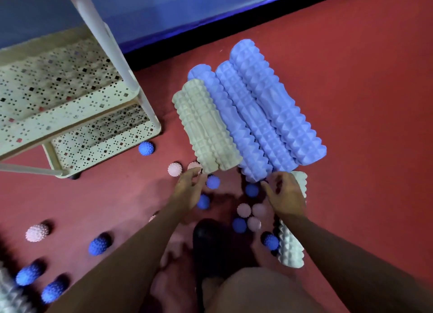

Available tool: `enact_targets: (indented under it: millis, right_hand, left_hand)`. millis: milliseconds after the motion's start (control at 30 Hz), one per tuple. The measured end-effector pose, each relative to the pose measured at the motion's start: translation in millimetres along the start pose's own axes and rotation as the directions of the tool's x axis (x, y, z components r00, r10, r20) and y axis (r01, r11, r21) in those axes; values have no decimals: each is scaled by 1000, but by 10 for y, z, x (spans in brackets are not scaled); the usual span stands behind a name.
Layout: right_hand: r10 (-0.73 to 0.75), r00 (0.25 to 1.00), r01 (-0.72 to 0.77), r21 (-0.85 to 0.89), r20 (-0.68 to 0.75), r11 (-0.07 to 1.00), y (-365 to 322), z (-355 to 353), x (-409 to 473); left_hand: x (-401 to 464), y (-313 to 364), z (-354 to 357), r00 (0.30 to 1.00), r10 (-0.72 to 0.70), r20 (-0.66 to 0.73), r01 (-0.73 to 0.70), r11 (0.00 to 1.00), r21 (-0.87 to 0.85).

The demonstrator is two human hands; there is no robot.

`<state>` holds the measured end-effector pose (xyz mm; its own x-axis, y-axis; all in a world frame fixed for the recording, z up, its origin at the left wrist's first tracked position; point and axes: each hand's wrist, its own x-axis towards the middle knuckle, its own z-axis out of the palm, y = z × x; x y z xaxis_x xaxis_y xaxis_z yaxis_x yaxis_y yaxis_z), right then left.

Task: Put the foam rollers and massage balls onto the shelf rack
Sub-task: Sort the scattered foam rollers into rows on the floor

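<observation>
Head view puts the foam rollers in front of me: a beige roller (206, 127) lies against three blue rollers (264, 115), all side by side on the red floor (363, 78), just right of the shelf rack (70, 106). I judge they are bunched so they can be taken one at a time from their near ends. My left hand (188, 190) reaches for the beige roller's near end, fingers (194, 172) spread and loosely curved, gripping nothing yet. My right hand (287, 195) hovers at the near end of the blue rollers, fingers half curled and empty; whether they touch foam I cannot tell. A pale roller (290, 242) lies under that forearm. Spiky massage balls, blue (146, 148) and pink (174, 169), are scattered across the floor between me and the rack. They sit in my path and could roll underfoot. Both visible rack shelves look bare.
</observation>
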<state>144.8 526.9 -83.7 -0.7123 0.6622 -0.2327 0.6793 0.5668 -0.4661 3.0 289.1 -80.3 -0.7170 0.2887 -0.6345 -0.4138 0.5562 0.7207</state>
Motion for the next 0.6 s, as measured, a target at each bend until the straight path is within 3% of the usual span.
enact_targets:
  millis: [133,233,367,500,600]
  right_hand:
    - [278,961,-278,-21,4,960,527,-157,-151]
    - [460,875,-464,-5,151,886,748,-160,-183]
    - [593,731,-620,-33,337,784,912,-48,-134]
    - [698,614,-763,51,368,644,1295,267,-134]
    - [696,615,-774,111,371,624,2020,784,-66]
  left_hand:
    - [-3,19,154,998,46,54,-51,994,99]
    - [-103,175,264,990,109,84,-124,973,197]
    - [-144,179,312,973,144,180,-197,925,326]
    - [-276,260,301,945,293,143,-326,859,395]
    - [-283,291,214,937,311,161,-350,835,425]
